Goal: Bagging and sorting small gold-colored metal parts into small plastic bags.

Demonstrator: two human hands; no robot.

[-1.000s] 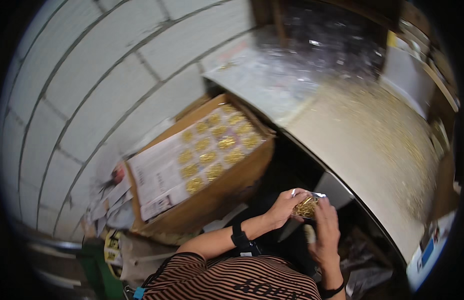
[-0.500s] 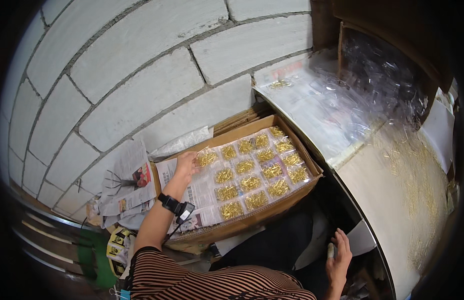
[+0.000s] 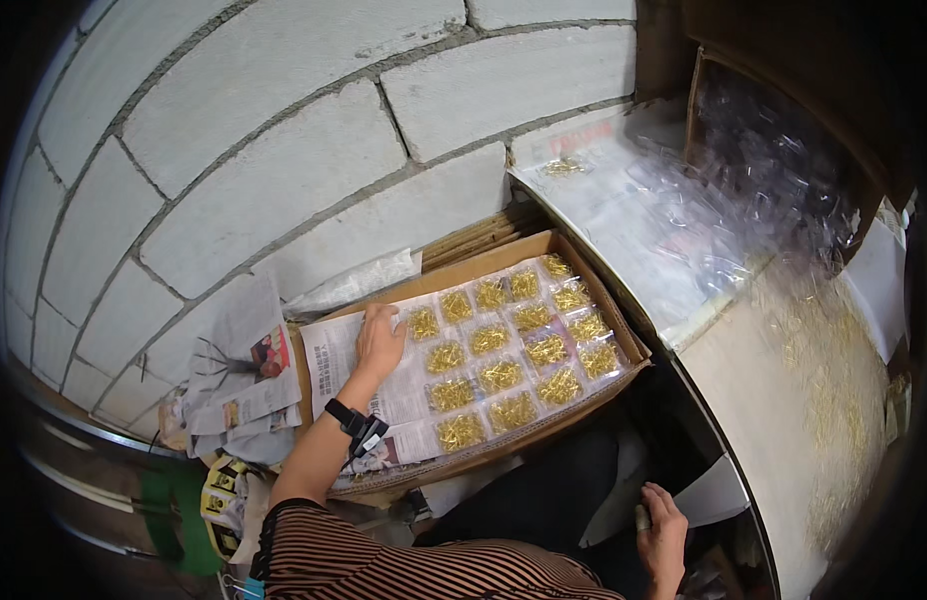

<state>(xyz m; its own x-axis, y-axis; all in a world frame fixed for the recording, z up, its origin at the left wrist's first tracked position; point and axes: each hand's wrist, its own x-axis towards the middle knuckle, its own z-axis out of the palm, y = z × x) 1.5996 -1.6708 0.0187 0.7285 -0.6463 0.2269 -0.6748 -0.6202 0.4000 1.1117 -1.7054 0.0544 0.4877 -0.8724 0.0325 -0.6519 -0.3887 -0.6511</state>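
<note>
My left hand (image 3: 380,345) lies flat, fingers spread, on the newspaper (image 3: 344,365) lining a shallow cardboard box (image 3: 529,250). Just right of the hand lie several small clear bags of gold-coloured metal bits (image 3: 512,345), set out in rows. A black watch sits on that wrist. My right hand (image 3: 664,530) is low at the bottom right, near the table edge, fingers curled around a small pale thing that I cannot make out.
A pale table (image 3: 834,400) strewn with loose gold bits runs along the right. A pile of empty clear bags (image 3: 744,190) lies at its far end. A grey block wall (image 3: 284,170) is behind the box. Loose newspapers (image 3: 239,375) lie to the left.
My left hand went from my right hand out to the box and now rests flat on the newspaper. My right hand dropped to the table edge. The view swung left.
</note>
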